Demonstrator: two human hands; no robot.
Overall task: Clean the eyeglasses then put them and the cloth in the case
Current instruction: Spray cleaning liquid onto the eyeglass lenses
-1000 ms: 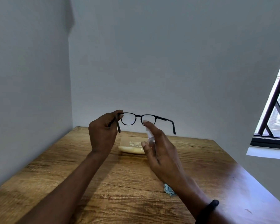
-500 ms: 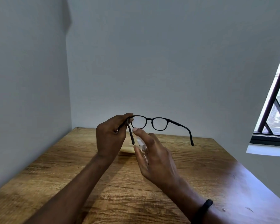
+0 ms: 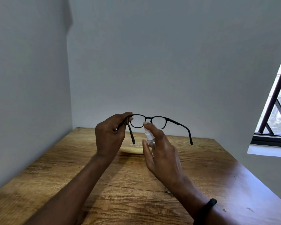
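Black-framed eyeglasses [image 3: 159, 121] with both temples unfolded hang above the table, lenses facing away from me. My left hand [image 3: 109, 135] pinches the frame at its left hinge. My right hand [image 3: 162, 153] holds a small clear spray bottle [image 3: 148, 137] upright, index finger on its top just below the left lens. A pale yellow case [image 3: 133, 149] with small white print lies on the table behind my hands, partly hidden by them. Only a small bluish scrap of the cloth [image 3: 168, 191] peeks out beside my right forearm.
The wooden table [image 3: 71, 176] fills a corner between two grey walls, left and back. A barred window [image 3: 276, 111] with a white sill is at the right. A black band circles my right wrist [image 3: 206, 208].
The glasses shifted slightly right and my right hand rose, bringing the spray bottle's top from under the left temple up to the left lens. My view tilted up, hiding most of the cloth.
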